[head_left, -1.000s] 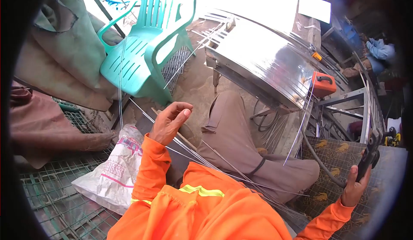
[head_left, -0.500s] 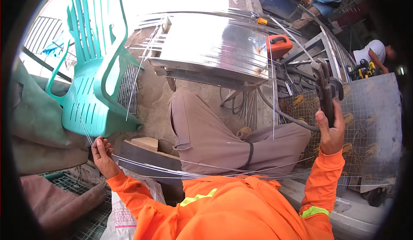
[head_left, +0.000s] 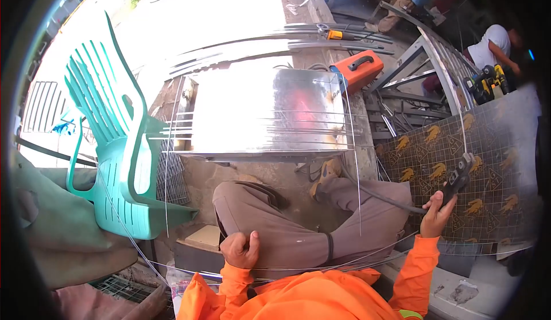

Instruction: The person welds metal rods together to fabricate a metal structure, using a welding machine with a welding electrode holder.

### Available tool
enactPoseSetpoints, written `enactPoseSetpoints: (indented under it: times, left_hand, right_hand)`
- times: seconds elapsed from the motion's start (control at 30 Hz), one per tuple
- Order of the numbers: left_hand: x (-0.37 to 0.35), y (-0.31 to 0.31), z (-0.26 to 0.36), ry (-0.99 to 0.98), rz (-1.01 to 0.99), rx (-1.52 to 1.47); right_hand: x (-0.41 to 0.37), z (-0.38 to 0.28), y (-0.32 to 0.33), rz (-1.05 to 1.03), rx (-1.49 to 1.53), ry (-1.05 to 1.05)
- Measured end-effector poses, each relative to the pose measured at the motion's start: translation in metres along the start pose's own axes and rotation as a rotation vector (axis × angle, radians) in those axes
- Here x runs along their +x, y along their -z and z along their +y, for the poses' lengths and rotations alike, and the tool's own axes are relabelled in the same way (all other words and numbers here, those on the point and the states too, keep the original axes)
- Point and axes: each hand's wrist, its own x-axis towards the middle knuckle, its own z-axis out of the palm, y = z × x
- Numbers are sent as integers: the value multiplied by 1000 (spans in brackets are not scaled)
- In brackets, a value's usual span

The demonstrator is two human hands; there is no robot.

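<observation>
My right hand (head_left: 437,217) grips a dark welding electrode holder (head_left: 458,178) at the right. A thin welding rod (head_left: 462,131) points up from its jaw, and a grey cable (head_left: 379,196) trails from its lower end toward the floor. Over my lap, my left hand (head_left: 241,250) is closed in a loose fist, thumb raised, with nothing visible in it. Thin metal rods (head_left: 350,261) stretch across my lap below it. In front of me stands a shiny sheet-metal table (head_left: 310,99), with several thin rods (head_left: 258,129) laid across its near part.
A green plastic chair (head_left: 123,165) stands at left. An orange welding machine (head_left: 359,70) sits behind the table, near a yellow-and-black grinder (head_left: 338,35). A patterned board (head_left: 488,165) lies at right by cordless tools (head_left: 488,82). Two other people (head_left: 491,47) are at the back right.
My left hand has left the thin rods by the chair and moved right, over my lap. The electrode holder has come lower and tilted. The view has shifted, showing more of the table top.
</observation>
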Motion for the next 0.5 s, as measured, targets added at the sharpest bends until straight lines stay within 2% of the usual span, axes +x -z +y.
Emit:
enactPoseSetpoints:
  times: [0.07, 0.13, 0.2, 0.27, 0.33, 0.37, 0.5]
  left_hand:
    - [14, -18, -7, 78, -112, 115]
    - [18, -27, -10, 107, -69, 86]
    - [18, -31, -11, 126, -132, 75]
    - [23, -33, -8, 181, -137, 95]
    - [27, -32, -7, 119, -218, 180]
    - [36, -16, 2, 221, -521, 390]
    - [40, -2, -18, 276, -439, 449]
  right_hand:
    - [24, 7, -5, 41, 21, -175]
    - [45, 23, -8, 85, 97, -379]
    - [49, 46, -7, 84, 154, -522]
    - [41, 73, -4, 52, 131, -573]
    - [31, 83, -6, 78, 139, -625]
    - [32, 82, -9, 99, 150, -629]
    - [32, 133, 7, 202, 207, -670]
